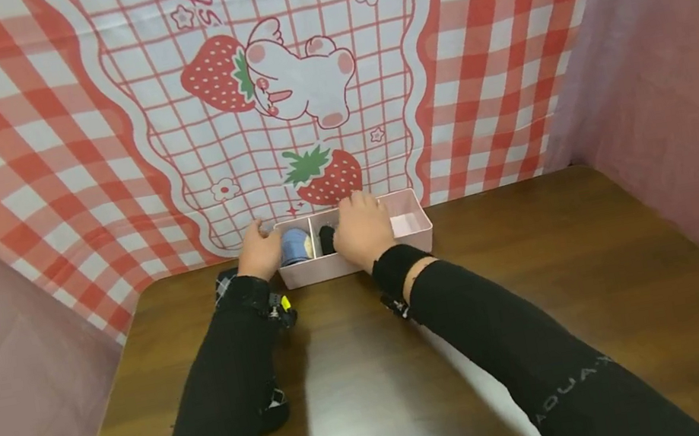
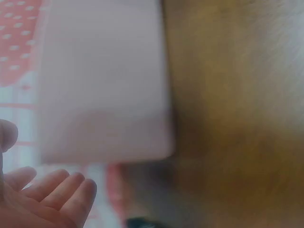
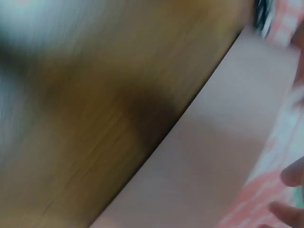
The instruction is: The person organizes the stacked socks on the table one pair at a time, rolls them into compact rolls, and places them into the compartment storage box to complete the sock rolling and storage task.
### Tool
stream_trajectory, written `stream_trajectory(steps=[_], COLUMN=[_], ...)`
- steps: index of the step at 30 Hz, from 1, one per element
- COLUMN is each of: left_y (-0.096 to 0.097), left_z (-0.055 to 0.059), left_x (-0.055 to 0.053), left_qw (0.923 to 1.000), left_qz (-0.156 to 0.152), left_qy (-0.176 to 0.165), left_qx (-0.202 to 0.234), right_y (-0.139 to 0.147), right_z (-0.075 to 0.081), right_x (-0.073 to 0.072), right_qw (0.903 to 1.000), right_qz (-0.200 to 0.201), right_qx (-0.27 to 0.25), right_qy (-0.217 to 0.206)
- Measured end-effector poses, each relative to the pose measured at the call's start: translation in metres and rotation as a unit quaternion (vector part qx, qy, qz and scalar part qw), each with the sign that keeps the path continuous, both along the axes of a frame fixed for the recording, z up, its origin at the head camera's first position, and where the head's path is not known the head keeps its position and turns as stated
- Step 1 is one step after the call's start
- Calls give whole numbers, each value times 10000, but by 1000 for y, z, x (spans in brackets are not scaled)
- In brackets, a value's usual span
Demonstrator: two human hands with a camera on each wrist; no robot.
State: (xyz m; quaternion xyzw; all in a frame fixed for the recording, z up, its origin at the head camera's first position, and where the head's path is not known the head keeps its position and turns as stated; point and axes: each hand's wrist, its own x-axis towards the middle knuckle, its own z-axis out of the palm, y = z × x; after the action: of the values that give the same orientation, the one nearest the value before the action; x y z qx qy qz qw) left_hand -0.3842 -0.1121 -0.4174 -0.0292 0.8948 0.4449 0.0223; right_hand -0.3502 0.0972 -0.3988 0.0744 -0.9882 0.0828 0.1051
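A long pink divided box [image 1: 323, 270] stands at the far edge of the wooden table. A rolled blue cloth item [image 1: 296, 247] with a cream patch fills its left compartment. Part of a black item [image 1: 328, 239] shows in the middle compartment, beside my right hand [image 1: 363, 229], which reaches over the box with its fingers lowered. At the box's left end is my left hand [image 1: 260, 251], its fingers extended and apart in the left wrist view. Only fingertips [image 3: 293, 175] of the right hand appear in the right wrist view, spread above the box's rim.
A dark item with a plaid pattern [image 1: 224, 285] lies left of the box, partly behind the left wrist. Another black plaid piece [image 1: 275, 411] is beside the left forearm. Behind the box hangs a red-and-white strawberry cloth [image 1: 319, 161]; pink drapes [image 1: 666, 80] flank the table [image 1: 540, 278].
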Motion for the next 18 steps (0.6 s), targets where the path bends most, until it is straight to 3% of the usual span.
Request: stream_trajectory(steps=[2, 4, 6, 8, 11, 13, 16, 18], left_y=[-9, -22, -40, -58, -81, -92, -103, -109], left_z=[15, 28, 35, 38, 35, 28, 14, 5], left_x=[5, 14, 25, 36, 49, 58, 69, 76], left_qw=[9993, 9944, 9819, 9625, 9322, 9168, 9044, 9010], left_qz=[-235, -622, -1097, -1572, -2120, -2332, -2519, -2600], left_qy=[98, 198, 276, 336, 284, 252, 221, 306], left_qx=[-273, -830, -1521, -2184, -2919, -3231, -3437, -3460], right_y=[-14, -29, -45, -57, -69, -74, -79, -83], right_z=[8, 13, 12, 8, -4, -12, -23, -27], right_x=[17, 39, 63, 88, 117, 129, 138, 141], right_qw=[9975, 9900, 9783, 9651, 9378, 9157, 8854, 8715], right_qz=[592, 1259, 1931, 2515, 3339, 3802, 4291, 4463], right_qx=[34, 247, 394, 589, 942, 1296, 1698, 1848], right_qy=[378, 588, 640, 423, 109, -149, -555, -845])
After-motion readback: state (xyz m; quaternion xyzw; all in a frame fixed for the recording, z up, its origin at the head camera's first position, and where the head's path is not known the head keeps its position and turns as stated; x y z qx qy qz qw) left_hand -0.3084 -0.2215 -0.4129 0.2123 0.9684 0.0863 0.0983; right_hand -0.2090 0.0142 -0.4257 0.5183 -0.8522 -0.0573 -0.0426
